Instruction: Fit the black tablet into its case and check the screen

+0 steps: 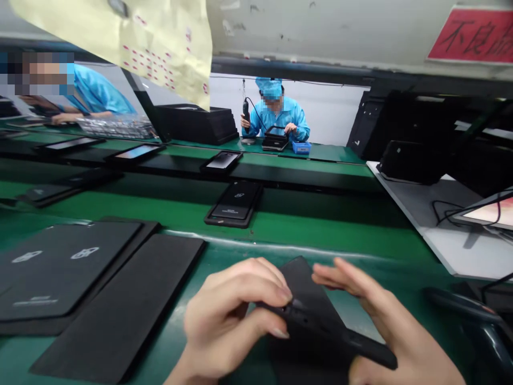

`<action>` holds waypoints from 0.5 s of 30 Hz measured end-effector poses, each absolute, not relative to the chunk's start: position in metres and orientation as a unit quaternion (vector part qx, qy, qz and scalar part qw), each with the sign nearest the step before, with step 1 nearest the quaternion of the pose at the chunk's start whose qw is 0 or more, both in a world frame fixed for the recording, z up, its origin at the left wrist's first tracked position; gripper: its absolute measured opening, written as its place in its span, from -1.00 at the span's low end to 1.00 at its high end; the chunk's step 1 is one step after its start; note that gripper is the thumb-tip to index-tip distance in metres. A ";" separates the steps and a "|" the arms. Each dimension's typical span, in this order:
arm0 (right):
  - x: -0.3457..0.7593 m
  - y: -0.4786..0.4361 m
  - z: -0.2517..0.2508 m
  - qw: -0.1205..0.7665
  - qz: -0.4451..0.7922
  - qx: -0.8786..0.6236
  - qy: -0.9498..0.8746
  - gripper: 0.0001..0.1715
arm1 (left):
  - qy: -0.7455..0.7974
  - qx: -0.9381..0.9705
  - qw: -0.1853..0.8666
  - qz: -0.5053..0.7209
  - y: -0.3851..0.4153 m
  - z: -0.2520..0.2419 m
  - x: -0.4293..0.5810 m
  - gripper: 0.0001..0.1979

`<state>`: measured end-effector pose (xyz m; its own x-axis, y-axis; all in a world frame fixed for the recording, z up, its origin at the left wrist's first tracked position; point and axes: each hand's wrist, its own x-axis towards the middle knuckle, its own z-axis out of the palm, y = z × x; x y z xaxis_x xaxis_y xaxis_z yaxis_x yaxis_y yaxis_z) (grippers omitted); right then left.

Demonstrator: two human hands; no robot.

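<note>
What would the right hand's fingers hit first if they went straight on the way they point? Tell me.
The right hand points up and left, its fingers lying over the black device that both hands hold. Straight on, they would likely meet the left hand and its fingertips first, though depth is unclear.

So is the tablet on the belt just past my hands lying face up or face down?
Face down. The tablet lies flat on the green belt, showing a dark back with a pale logo and printed text, no lit screen.
</note>
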<state>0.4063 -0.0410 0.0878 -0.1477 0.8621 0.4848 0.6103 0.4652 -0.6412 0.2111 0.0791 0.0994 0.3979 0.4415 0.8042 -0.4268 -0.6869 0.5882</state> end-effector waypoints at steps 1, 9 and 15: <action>0.404 -0.037 0.088 0.399 0.125 -0.498 -0.760 -0.37 | -0.007 0.720 0.406 0.563 0.085 0.095 0.214 -0.86; 0.383 -0.018 0.073 0.422 -0.272 -0.479 -0.720 -0.62 | 0.225 0.646 0.512 0.519 0.082 0.082 0.222 -0.40; 0.370 -0.027 0.073 0.264 -0.399 -0.549 -0.685 -0.67 | 0.178 0.501 0.773 0.345 0.048 0.103 0.229 -0.35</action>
<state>0.3698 -0.0270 0.0725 -0.2587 0.5415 0.7999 0.9629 0.0789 0.2581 0.2286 0.0480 0.1034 0.6984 0.7121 0.0708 -0.3557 0.2596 0.8978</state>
